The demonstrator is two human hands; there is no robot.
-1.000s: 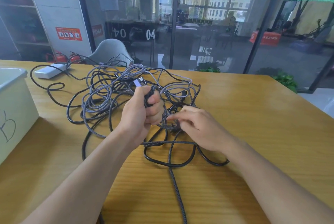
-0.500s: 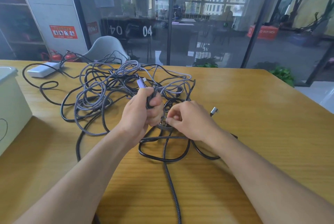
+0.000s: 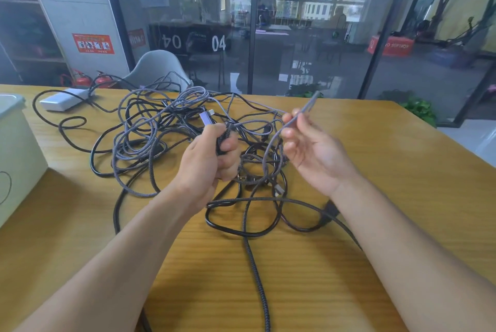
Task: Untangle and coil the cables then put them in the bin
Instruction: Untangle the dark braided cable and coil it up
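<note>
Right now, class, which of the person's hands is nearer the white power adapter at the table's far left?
Left. The left hand grips cable near the tangle's middle, closer to the white power adapter. The right hand is beyond it, farther right.

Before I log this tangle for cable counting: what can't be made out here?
- Head view, bin: cut off by the left edge; its inside is unseen.
- Cable tangle: overlapping strands hide how many cables there are.
- Cable end in the right hand: motion-blurred, plug type unclear.
- Cable in the left hand: fingers cover the gripped stretch.
</note>
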